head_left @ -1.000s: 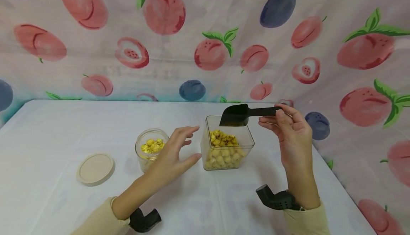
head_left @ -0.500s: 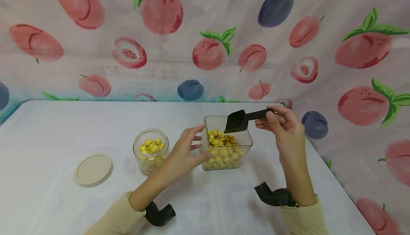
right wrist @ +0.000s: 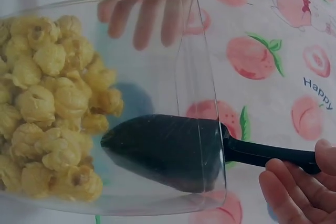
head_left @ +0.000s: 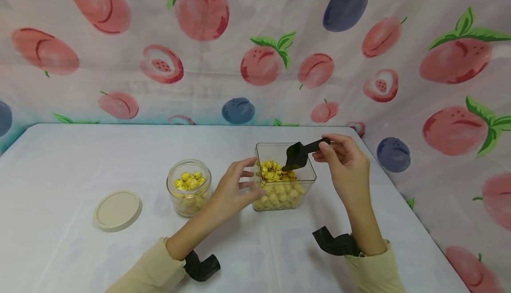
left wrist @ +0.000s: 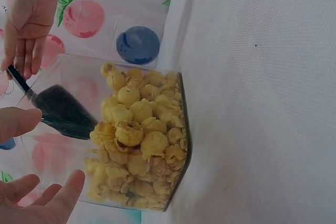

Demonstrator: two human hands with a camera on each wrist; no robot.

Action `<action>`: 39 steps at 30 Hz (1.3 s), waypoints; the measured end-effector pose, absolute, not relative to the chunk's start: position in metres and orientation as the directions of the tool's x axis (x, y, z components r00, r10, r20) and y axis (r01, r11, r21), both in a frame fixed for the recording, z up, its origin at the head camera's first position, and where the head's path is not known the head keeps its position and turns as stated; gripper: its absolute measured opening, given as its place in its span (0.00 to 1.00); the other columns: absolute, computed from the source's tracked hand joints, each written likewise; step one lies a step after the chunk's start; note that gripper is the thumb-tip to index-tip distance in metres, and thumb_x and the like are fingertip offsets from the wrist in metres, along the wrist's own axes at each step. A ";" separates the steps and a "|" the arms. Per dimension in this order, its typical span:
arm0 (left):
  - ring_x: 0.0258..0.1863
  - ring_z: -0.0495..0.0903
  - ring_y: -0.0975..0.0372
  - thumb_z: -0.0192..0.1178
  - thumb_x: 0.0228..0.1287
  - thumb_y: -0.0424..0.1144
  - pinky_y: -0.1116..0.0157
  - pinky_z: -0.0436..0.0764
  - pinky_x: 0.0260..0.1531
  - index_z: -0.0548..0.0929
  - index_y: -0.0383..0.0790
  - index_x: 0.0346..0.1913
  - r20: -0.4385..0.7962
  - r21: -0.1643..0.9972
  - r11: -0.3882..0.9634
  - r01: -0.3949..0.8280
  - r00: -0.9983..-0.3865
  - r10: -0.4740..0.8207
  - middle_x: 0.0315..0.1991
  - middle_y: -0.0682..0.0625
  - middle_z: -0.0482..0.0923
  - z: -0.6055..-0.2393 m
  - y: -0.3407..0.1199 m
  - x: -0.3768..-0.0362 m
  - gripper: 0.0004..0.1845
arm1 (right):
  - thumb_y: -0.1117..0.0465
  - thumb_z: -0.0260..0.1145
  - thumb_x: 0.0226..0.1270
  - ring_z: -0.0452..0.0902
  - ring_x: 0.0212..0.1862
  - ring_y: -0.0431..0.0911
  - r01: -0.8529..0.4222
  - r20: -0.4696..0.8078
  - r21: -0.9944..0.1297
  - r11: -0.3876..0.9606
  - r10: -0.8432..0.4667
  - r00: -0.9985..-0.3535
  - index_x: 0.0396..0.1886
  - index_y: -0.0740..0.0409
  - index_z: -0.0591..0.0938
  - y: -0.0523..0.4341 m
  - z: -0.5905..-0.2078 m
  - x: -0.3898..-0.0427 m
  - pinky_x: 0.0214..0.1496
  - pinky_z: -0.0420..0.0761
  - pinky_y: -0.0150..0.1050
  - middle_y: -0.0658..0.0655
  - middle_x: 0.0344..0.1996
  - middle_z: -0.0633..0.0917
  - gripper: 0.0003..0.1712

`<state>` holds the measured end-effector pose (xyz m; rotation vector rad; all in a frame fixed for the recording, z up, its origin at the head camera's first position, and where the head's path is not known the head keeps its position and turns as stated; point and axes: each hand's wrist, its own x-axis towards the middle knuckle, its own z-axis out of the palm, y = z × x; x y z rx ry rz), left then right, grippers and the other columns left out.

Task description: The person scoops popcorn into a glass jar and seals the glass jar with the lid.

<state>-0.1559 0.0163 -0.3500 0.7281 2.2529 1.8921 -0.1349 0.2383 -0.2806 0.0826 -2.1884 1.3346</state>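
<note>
Black scoop (head_left: 297, 154), pinched by the right hand (head_left: 344, 165), is dipped into the popcorn box (head_left: 284, 195), steadied by the relaxed left hand (head_left: 231, 191) at nine o'clock; a scooping push is needed.

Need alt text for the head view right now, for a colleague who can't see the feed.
The right hand dips a black scoop into a clear square tub of popcorn while the left hand steadies its side. A small jar of popcorn and its lid sit further left on the white table.
</note>
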 end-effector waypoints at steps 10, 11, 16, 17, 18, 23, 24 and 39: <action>0.55 0.71 0.54 0.66 0.54 0.30 0.62 0.79 0.52 0.63 0.40 0.66 0.195 0.966 0.078 0.246 -0.895 0.400 0.63 0.44 0.61 -0.355 0.017 -0.157 0.36 | 0.67 0.64 0.61 0.81 0.25 0.43 -0.429 0.736 -0.427 0.796 0.031 -0.676 0.45 0.66 0.79 0.227 -0.277 -0.127 0.26 0.74 0.18 0.58 0.24 0.84 0.12; 0.55 0.71 0.54 0.66 0.54 0.30 0.62 0.79 0.52 0.63 0.40 0.66 0.196 0.967 0.074 0.245 -0.895 0.400 0.63 0.44 0.61 -0.355 0.017 -0.157 0.36 | 0.67 0.64 0.61 0.81 0.25 0.45 -0.436 0.745 -0.403 0.805 0.012 -0.667 0.45 0.66 0.79 0.226 -0.278 -0.127 0.24 0.74 0.18 0.58 0.23 0.84 0.12; 0.55 0.72 0.54 0.66 0.54 0.31 0.61 0.80 0.52 0.63 0.40 0.66 0.199 0.968 0.065 0.244 -0.895 0.400 0.63 0.44 0.62 -0.356 0.018 -0.157 0.36 | 0.66 0.64 0.61 0.80 0.25 0.45 -0.415 0.726 -0.363 0.834 -0.026 -0.687 0.45 0.66 0.79 0.224 -0.286 -0.131 0.26 0.78 0.22 0.57 0.23 0.83 0.13; 0.55 0.72 0.54 0.66 0.54 0.31 0.61 0.80 0.52 0.63 0.40 0.66 0.197 0.968 0.065 0.242 -0.896 0.399 0.63 0.44 0.62 -0.355 0.017 -0.156 0.36 | 0.65 0.64 0.61 0.80 0.25 0.44 -0.412 0.718 -0.361 0.837 -0.032 -0.695 0.45 0.66 0.79 0.224 -0.288 -0.133 0.26 0.79 0.24 0.57 0.23 0.83 0.13; 0.55 0.72 0.54 0.66 0.54 0.31 0.62 0.80 0.52 0.63 0.40 0.66 0.195 0.968 0.067 0.240 -0.897 0.397 0.63 0.44 0.62 -0.355 0.017 -0.156 0.36 | 0.65 0.64 0.61 0.80 0.25 0.44 -0.412 0.713 -0.358 0.838 -0.040 -0.700 0.45 0.66 0.79 0.224 -0.290 -0.134 0.26 0.80 0.27 0.56 0.23 0.83 0.13; 0.55 0.72 0.54 0.65 0.54 0.31 0.62 0.80 0.51 0.63 0.40 0.66 0.188 0.970 0.069 0.233 -0.899 0.395 0.63 0.44 0.62 -0.354 0.017 -0.156 0.36 | 0.67 0.63 0.62 0.78 0.23 0.43 -0.435 0.706 -0.389 0.812 -0.040 -0.707 0.46 0.67 0.77 0.227 -0.298 -0.143 0.28 0.76 0.19 0.57 0.22 0.83 0.13; 0.55 0.72 0.53 0.65 0.54 0.31 0.62 0.80 0.51 0.63 0.40 0.66 0.189 0.970 0.068 0.234 -0.899 0.395 0.62 0.43 0.62 -0.354 0.017 -0.156 0.36 | 0.67 0.63 0.62 0.78 0.23 0.44 -0.441 0.707 -0.401 0.803 -0.036 -0.706 0.46 0.67 0.76 0.228 -0.299 -0.144 0.30 0.74 0.15 0.58 0.22 0.83 0.13; 0.56 0.71 0.52 0.64 0.56 0.32 0.62 0.79 0.52 0.62 0.40 0.67 0.189 0.971 0.054 0.232 -0.890 0.415 0.63 0.43 0.61 -0.356 0.016 -0.157 0.35 | 0.67 0.59 0.66 0.80 0.22 0.43 -0.466 0.685 -0.574 0.673 0.083 -0.724 0.46 0.71 0.76 0.234 -0.310 -0.155 0.32 0.79 0.19 0.60 0.22 0.83 0.12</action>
